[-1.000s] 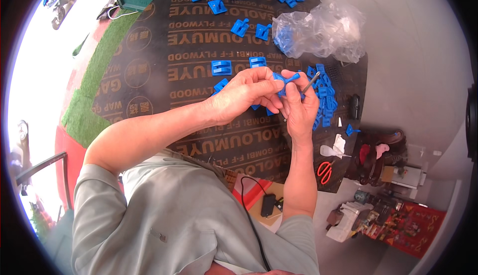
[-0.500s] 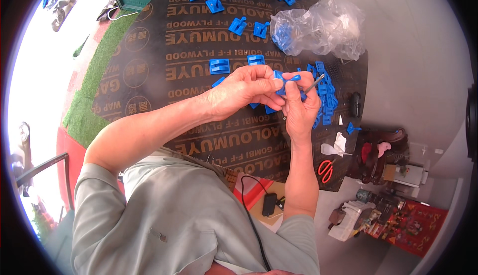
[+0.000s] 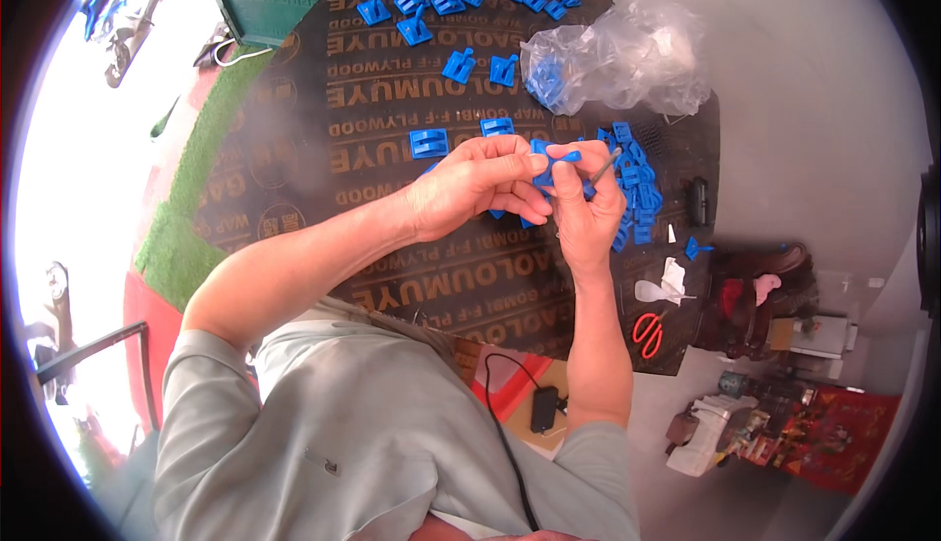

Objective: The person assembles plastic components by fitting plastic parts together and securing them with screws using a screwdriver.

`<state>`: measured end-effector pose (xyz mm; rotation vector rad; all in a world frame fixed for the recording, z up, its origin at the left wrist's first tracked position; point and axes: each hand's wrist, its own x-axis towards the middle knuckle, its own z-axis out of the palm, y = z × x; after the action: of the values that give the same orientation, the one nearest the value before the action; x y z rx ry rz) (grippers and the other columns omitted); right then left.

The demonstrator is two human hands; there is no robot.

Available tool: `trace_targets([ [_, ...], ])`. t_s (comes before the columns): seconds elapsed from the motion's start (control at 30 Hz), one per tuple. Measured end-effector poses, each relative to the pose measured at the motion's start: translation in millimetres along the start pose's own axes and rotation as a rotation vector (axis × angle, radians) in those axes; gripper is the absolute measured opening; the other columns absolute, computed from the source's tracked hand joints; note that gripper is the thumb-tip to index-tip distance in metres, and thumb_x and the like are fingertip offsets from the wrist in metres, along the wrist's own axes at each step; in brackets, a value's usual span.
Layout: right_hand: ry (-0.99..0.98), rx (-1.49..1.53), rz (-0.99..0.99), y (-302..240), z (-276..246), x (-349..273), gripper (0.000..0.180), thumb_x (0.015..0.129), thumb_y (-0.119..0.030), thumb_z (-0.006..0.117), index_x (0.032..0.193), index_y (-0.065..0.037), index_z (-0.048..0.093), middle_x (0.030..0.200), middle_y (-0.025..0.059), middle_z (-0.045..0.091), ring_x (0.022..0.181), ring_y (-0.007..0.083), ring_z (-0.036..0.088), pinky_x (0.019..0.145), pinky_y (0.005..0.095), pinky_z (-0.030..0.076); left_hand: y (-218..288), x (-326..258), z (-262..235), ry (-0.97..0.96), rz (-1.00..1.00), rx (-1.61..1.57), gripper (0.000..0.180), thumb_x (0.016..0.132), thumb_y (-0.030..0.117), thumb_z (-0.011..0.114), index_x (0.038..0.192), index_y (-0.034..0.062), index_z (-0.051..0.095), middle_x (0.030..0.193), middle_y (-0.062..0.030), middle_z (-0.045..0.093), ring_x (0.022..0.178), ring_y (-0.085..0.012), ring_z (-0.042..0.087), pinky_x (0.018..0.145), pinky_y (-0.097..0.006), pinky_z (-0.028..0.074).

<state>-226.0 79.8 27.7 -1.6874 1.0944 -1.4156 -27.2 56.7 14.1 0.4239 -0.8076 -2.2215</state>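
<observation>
Over the dark plywood table, both hands meet at a small blue plastic part (image 3: 542, 152) with a short rounded peg. My left hand (image 3: 472, 186) pinches its left side between thumb and fingers. From the right, my right hand (image 3: 588, 216) is closed with its thumb against the part. A thin grey metal rod (image 3: 606, 166) sticks up out of my right hand's fingers; its other end is hidden. Just beyond the hands lie two flat blue plastic pieces, a left piece (image 3: 428, 143) and a right piece (image 3: 497, 126). More blue bits show partly beneath my hands.
Several blue parts with pegs (image 3: 459, 66) lie across the far table (image 3: 294, 139). A clear plastic bag (image 3: 627, 61) holds blue pieces. Right of my hands are a pile of blue pieces (image 3: 639, 193), a black object (image 3: 699, 201), a white squeeze bottle (image 3: 651, 291) and red-handled scissors (image 3: 647, 335).
The view has shifted slightly. Both hands keep hold of the blue part, and the part and metal rod have tilted a little; nothing has been let go.
</observation>
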Motion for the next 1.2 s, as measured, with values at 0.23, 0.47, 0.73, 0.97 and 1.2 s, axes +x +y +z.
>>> trace_targets([
  [0.23,0.020,-0.016,0.089,-5,2,3,0.017,0.105,-0.014,0.076,0.118,-0.003,0.076,0.106,0.0011,0.064,0.087,0.0085,0.060,0.070,0.0257,0.052,-4,-2,-2,0.129,0.064,0.244,0.035,0.112,0.033,0.064,0.127,0.0013,0.069,0.104,-0.0104,0.076,0.095,-0.0181,0.076,0.089,-0.035,0.062],
  [0.47,0.094,-0.284,-0.129,7,-2,4,0.015,0.102,-0.007,0.076,0.116,-0.002,0.076,0.103,0.0051,0.066,0.090,0.0163,0.065,0.079,0.0305,0.053,-8,2,-3,0.181,0.111,0.498,0.035,0.113,0.031,0.063,0.119,-0.0015,0.076,0.109,-0.0103,0.078,0.093,-0.0159,0.074,0.090,-0.034,0.061],
  [0.73,0.063,-0.296,-0.060,-4,-4,8,0.012,0.102,-0.005,0.072,0.113,-0.003,0.077,0.101,0.0066,0.068,0.094,0.0198,0.069,0.081,0.0332,0.054,-5,4,-4,0.193,0.038,0.248,0.032,0.114,0.027,0.062,0.126,-0.0013,0.071,0.118,-0.0134,0.078,0.098,-0.0186,0.075,0.095,-0.037,0.062],
  [0.97,0.115,-0.314,-0.135,1,4,1,0.018,0.096,-0.008,0.080,0.113,-0.005,0.076,0.101,0.0044,0.068,0.090,0.0174,0.072,0.074,0.0306,0.056,-8,6,-4,0.228,0.161,0.300,0.023,0.113,0.018,0.062,0.125,0.0000,0.069,0.114,-0.0111,0.079,0.098,-0.0166,0.077,0.093,-0.034,0.063],
  [1.2,0.141,-0.393,-0.284,7,6,1,0.021,0.091,-0.011,0.087,0.106,-0.004,0.074,0.099,0.0042,0.067,0.084,0.0166,0.071,0.069,0.0308,0.056,-10,4,-1,0.125,0.169,0.423,0.026,0.113,0.018,0.059,0.131,0.0005,0.066,0.114,-0.0095,0.076,0.103,-0.0209,0.077,0.096,-0.038,0.062],
])
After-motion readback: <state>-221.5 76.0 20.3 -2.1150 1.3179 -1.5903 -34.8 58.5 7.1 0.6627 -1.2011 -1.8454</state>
